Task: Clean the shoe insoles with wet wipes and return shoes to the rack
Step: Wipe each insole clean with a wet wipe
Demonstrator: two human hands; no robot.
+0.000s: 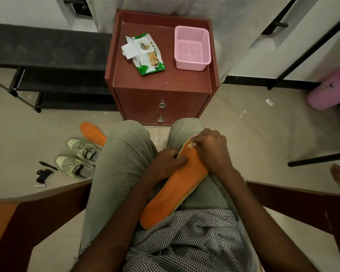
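Note:
An orange insole point(173, 193) lies slanted across my lap. My left hand point(166, 163) grips its left edge near the toe end, thumb on top. My right hand point(212, 150) is curled over the toe end and pinches a small crumpled wet wipe point(190, 145) against it. A second orange insole point(92, 133) lies on the floor by my left knee. Two grey-green sneakers point(79, 158) sit side by side on the floor beside it. The green and white wet wipes pack point(145, 54) lies on the red-brown nightstand point(161, 83), its flap lifted.
A pink plastic basket point(192, 48) stands on the nightstand's right side. A black shoe rack point(37, 65) stands at the left against the wall. Small dark objects point(44, 172) lie on the floor near the sneakers. A pink container point(330, 89) sits at the far right.

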